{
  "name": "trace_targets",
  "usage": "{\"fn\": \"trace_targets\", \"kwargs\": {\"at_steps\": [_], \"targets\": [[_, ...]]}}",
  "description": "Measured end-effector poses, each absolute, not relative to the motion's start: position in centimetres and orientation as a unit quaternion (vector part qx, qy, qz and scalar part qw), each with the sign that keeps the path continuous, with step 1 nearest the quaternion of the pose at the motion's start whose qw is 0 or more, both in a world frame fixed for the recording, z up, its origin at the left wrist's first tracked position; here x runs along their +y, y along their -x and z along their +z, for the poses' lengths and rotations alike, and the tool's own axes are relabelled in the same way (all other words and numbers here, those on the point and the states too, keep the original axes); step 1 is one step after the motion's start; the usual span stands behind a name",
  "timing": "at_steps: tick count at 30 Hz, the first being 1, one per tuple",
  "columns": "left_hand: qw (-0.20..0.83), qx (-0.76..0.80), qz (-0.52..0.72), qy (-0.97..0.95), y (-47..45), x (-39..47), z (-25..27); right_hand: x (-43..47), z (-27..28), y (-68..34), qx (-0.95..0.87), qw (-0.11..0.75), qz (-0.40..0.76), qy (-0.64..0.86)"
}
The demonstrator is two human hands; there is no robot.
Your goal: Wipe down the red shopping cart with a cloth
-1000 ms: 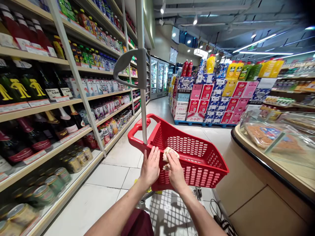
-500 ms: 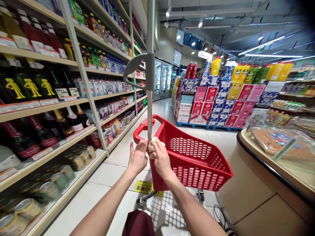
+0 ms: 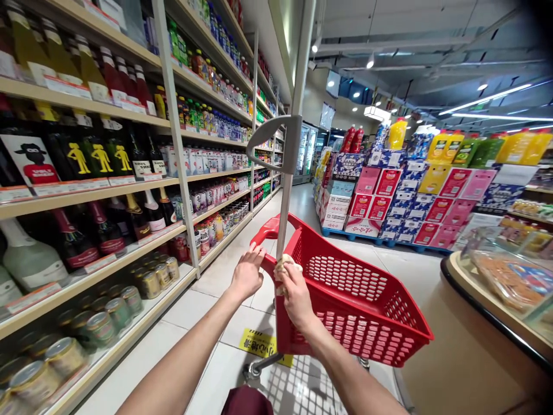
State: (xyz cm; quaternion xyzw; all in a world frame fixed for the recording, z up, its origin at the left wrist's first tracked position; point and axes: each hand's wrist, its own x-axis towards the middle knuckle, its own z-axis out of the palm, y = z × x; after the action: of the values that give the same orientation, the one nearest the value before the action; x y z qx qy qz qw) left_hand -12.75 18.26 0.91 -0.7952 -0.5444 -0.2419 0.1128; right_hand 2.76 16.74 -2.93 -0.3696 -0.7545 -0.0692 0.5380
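Note:
A red plastic shopping cart (image 3: 358, 323) with a perforated basket stands in front of me, and a tall grey metal pole (image 3: 283, 230) rises at its near left side. My left hand (image 3: 248, 274) is closed over the cart's red rim beside its loop handle (image 3: 264, 230). In my right hand (image 3: 298, 297) is a crumpled pale cloth (image 3: 287, 268), pressed against the pole just above the basket edge. A grey plastic hook-shaped handle (image 3: 294, 144) is fixed higher on the pole. The palm side of both hands is hidden.
Shelves (image 3: 103, 190) of bottles and cans run along the left. Stacked drink cartons (image 3: 367, 207) stand ahead on a blue pallet. A curved counter (image 3: 470, 323) with packaged food is close on the right. A yellow floor sign (image 3: 257, 341) lies under the cart.
My left hand has gone from flat fingers beside the pole to a hold on the cart's rim. The view has turned left. The cloth stays at the pole in my right hand.

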Motion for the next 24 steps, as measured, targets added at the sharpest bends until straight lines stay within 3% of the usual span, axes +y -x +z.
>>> {"fn": "trace_targets", "kwargs": {"at_steps": [5,8,13,15,21,24], "targets": [[0.107,-0.545,-0.256,0.791,12.7,18.1,0.6,19.2,10.1,-3.8,-0.741,0.563,-0.208,0.301],[0.107,-0.545,-0.256,0.791,12.7,18.0,0.5,21.7,14.8,-3.8,-0.783,0.490,-0.269,0.272],[0.101,-0.549,-0.243,0.793,12.6,17.6,0.4,20.8,6.8,-5.2,-0.901,0.305,-0.249,0.181],[0.101,-0.547,-0.239,0.796,12.5,17.5,0.3,20.2,4.4,-5.8,-0.918,0.270,-0.242,0.163],[0.098,-0.550,-0.238,0.795,12.5,17.3,0.3,21.9,11.7,-5.1,-0.850,0.381,-0.265,0.249],[0.101,-0.544,-0.238,0.798,12.6,17.3,0.3,21.5,10.5,-5.1,-0.865,0.358,-0.259,0.238]]}}
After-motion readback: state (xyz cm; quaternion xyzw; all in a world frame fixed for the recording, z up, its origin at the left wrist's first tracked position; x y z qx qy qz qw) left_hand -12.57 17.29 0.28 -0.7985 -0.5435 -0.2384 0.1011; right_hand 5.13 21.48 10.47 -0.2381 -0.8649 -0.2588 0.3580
